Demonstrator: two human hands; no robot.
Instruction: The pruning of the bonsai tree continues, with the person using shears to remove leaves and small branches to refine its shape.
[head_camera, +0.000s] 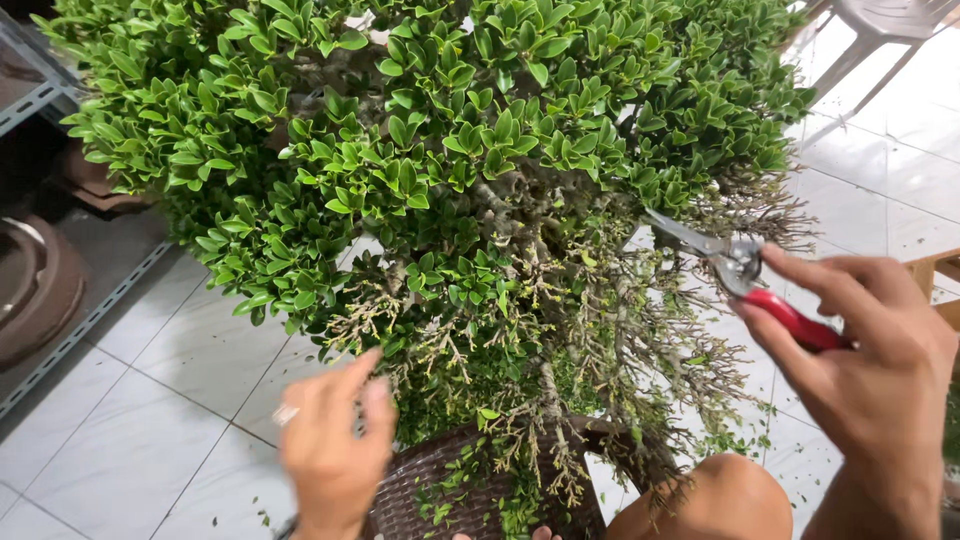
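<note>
Red-handled shears (745, 275) in the closed right hand (880, 360) should nip bare twigs right of the bush (450, 160), while the loosely open, empty left hand (330, 450) steadies stems below it

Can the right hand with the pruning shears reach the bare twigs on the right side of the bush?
Probably yes. The right hand holds the pruning shears with blades already beside the bare twigs; nothing stands between them.
</note>
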